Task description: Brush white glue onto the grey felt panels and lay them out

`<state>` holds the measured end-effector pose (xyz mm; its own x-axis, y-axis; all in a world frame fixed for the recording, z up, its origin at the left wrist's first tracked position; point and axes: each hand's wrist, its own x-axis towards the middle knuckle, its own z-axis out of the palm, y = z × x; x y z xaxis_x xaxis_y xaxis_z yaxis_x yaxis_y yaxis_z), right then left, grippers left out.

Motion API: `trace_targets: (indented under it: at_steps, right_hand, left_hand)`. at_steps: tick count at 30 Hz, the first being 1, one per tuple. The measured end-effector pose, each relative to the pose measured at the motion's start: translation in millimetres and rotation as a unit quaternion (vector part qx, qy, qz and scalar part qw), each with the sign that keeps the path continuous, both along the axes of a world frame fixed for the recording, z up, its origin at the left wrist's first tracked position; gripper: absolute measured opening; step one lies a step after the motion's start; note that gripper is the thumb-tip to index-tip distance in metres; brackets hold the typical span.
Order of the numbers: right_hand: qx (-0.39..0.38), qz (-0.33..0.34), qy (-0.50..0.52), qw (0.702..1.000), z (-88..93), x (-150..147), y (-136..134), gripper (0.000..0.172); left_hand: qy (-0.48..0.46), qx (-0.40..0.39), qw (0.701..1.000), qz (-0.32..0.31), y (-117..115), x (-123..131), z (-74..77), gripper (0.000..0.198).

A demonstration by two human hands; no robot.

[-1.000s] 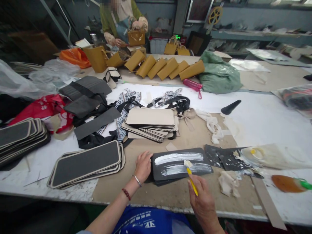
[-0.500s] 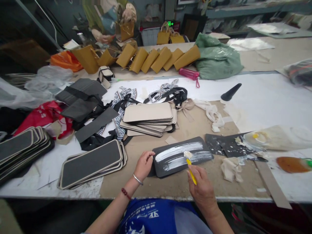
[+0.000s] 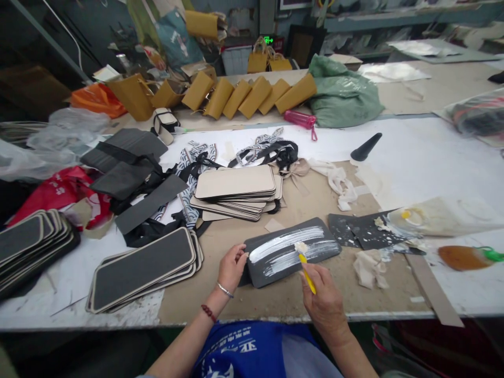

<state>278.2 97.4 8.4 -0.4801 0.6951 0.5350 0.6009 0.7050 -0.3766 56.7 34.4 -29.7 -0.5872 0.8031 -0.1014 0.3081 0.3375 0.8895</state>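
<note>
A dark grey rounded panel (image 3: 327, 245) lies tilted on the brown board in front of me, with streaks of wet white paste along its face. The fingers of my left hand (image 3: 231, 268) are closed on its left edge. My right hand (image 3: 323, 295) grips the yellow handle of a small brush (image 3: 306, 272). The bristle end, clotted with cream-coloured paste, rests over the lower streaks. Part of another dark piece shows beneath the panel's left end.
Cream panels (image 3: 236, 182) are stacked beyond; black panels with pale borders (image 3: 144, 268) lie left. To the right are paste-spotted dark scraps (image 3: 366, 233), a crumpled cloth (image 3: 370, 269) and an amber bottle (image 3: 462, 258). Tan bags (image 3: 236, 100) line the far side, near a co-worker.
The view has shifted slightly, so the table appears farther left. My hands and brush hold nearly the same place on the panel. At the back, a co-worker's tan bag is higher and turned sideways.
</note>
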Motion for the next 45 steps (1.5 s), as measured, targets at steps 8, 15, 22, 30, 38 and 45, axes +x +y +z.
trace_targets:
  at_steps: [8, 15, 22, 30, 38, 45]
  right_hand:
    - [-0.001, 0.002, -0.006, 1.000, 0.7, -1, 0, 0.022]
    - [0.013, -0.004, 0.002, 1.000, 2.8, -4, 0, 0.021]
    - [0.016, -0.012, -0.002, 1.000, 5.3, -5, 0, 0.021]
    - [-0.018, -0.010, 0.025, 0.999, 3.9, -5, -2, 0.022]
    - [-0.015, -0.019, 0.016, 1.000, 4.3, -8, -4, 0.023]
    - [-0.004, -0.027, 0.011, 1.000, -0.9, -10, -6, 0.022]
  left_hand:
    - [0.312, 0.047, 0.937, -0.148, -16, -7, -5.7, 0.028]
    - [0.290, 0.032, 0.947, -0.131, -7, -13, -16.2, 0.033]
    - [0.344, 0.031, 0.916, -0.202, -6, -21, -13.1, 0.034]
    - [0.331, 0.022, 0.920, -0.210, -6, -22, 3.3, 0.031]
    - [0.040, -0.035, 0.995, -0.085, 5, -8, 20.6, 0.017]
    - [-0.093, -0.069, 0.987, -0.113, 2, 0, 20.3, 0.023]
